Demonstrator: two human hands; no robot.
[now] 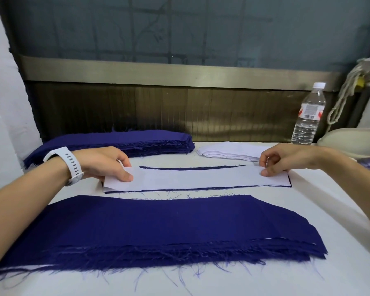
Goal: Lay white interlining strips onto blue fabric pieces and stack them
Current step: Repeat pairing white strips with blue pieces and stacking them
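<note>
I had my left hand (107, 165) and right hand (280, 159) pinching opposite ends of the white strip (197, 178), which lay lengthwise, left-to-right, on the blue piece (190, 168).

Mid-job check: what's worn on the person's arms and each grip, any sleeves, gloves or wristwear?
No sleeves are in view on either arm. The left grip and right grip are ungloved hands, with no rings showing. A white watch with a perforated strap circles the left wrist; the right wrist wears nothing.
</note>
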